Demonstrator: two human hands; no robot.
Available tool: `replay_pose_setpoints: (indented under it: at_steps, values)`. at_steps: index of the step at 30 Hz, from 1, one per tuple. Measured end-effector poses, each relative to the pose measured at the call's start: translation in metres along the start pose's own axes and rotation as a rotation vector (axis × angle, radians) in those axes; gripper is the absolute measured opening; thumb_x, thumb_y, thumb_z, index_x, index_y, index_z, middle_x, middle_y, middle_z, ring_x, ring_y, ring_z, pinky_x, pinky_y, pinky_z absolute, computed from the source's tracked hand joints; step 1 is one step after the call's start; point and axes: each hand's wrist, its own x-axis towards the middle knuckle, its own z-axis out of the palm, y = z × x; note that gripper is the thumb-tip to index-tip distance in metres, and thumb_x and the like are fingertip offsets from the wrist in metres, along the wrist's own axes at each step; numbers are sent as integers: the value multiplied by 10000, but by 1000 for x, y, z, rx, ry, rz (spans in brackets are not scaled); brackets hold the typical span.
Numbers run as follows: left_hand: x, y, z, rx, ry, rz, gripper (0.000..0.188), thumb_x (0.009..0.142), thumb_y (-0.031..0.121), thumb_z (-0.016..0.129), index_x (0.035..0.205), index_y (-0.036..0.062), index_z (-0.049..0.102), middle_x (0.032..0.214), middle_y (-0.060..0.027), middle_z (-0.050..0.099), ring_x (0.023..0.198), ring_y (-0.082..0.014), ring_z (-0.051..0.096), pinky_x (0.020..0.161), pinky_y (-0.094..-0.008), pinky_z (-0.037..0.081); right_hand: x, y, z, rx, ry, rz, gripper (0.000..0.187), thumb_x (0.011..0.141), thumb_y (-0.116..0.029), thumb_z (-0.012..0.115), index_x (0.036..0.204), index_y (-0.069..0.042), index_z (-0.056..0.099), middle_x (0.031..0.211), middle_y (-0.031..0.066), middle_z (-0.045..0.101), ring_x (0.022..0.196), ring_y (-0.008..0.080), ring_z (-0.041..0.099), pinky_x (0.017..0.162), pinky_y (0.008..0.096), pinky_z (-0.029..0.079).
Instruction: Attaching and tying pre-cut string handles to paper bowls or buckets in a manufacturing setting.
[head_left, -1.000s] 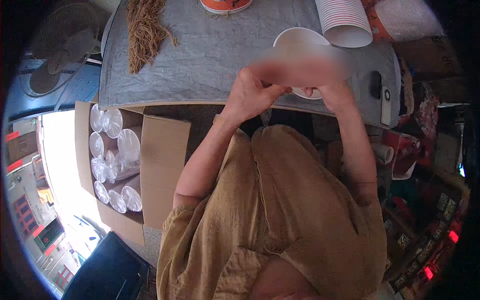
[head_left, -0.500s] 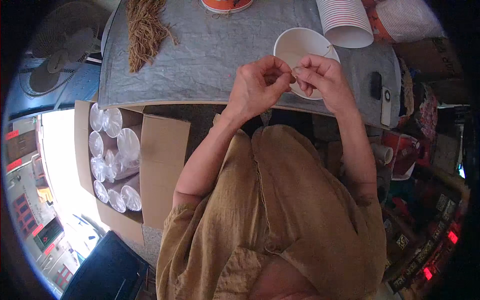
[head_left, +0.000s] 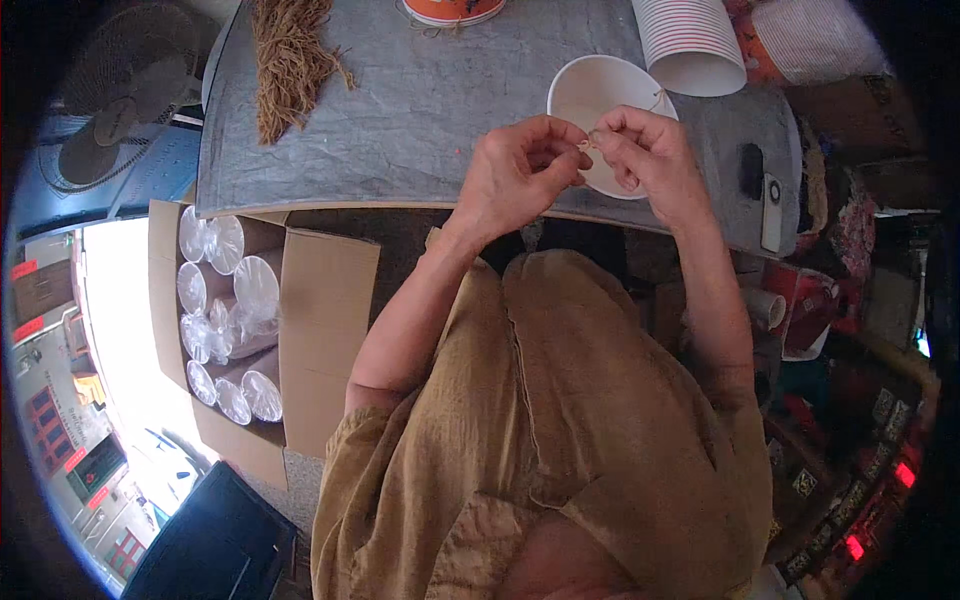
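Far left, standing fan (head_left: 115,110). Next, open cardboard box (head_left: 328,340) below the table edge, packed with clear-wrapped rolls (head_left: 257,290), round ends showing. Brown fibre bundle (head_left: 290,65) lies on the left part of the grey-covered table (head_left: 410,120); orange container (head_left: 453,10) at the top edge, cut off by the frame.

Left hand (head_left: 520,170): over the near table edge, fingers bent inward, other fingers curled under. Thumb and index tips close together, small gap at most; firm grip or light touch, can't tell. Index tip is right at a thin strand (head_left: 590,143), pale, too small to identify, between the two hands.

White tub (head_left: 600,80): on the table just behind the hands, mouth facing the camera, partly covered by them; hands in front of its opening.

Right hand (head_left: 648,160): thumb and index pinched nearly closed at the tips, on the strand; remaining fingers folded loosely. Fingertips of both hands almost meet. Short brown string (head_left: 658,100) at the tub's right rim.

Further right, nested stack of white cups (head_left: 690,45) on its side, red stripes, then dark oblong object (head_left: 751,172) and white flat device (head_left: 772,212) near the table's right end.
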Motion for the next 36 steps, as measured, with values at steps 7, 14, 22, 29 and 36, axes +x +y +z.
replay_pose_setpoints:
  at_steps: [7, 14, 22, 29, 36]
  values:
    - [0, -4, -2, 42, -30, 10, 199, 993, 92, 606, 1146, -34, 614, 962, -122, 734, 873, -165, 720, 772, -282, 589, 1, 2, -3, -70, 18, -38, 95, 962, -133, 652, 943, -41, 669, 700, -79, 519, 544, 1, 363, 473, 188, 266]
    - [2, -8, 0, 11, -34, 13, 200, 983, 87, 621, 1137, -42, 613, 959, -124, 732, 891, -171, 722, 796, -285, 596, 1, -3, 2, -65, 85, -57, 99, 952, -136, 661, 918, -44, 677, 700, -90, 519, 543, -11, 339, 471, 188, 222]
    - [4, -2, 0, 35, -23, 24, 175, 970, 104, 651, 1061, -40, 612, 958, -123, 730, 863, -168, 724, 749, -266, 588, 4, -2, 0, -94, -23, -70, 98, 957, -146, 654, 956, -50, 670, 703, -91, 520, 551, -12, 343, 478, 188, 238]
    - [3, -3, -5, -175, -30, -67, 182, 984, 147, 643, 1077, -7, 614, 992, -130, 734, 869, -179, 724, 760, -278, 574, 3, 3, -2, 12, -11, 49, 155, 974, -185, 650, 1018, -37, 662, 722, -79, 531, 551, -3, 358, 486, 185, 254]
    - [4, -6, -8, -298, -32, -118, 213, 988, 176, 647, 1116, 7, 624, 1019, -133, 735, 875, -184, 721, 767, -281, 568, 0, -7, -1, -12, -42, 4, 106, 965, -105, 630, 985, -5, 658, 820, -32, 638, 738, 22, 560, 646, 191, 452]
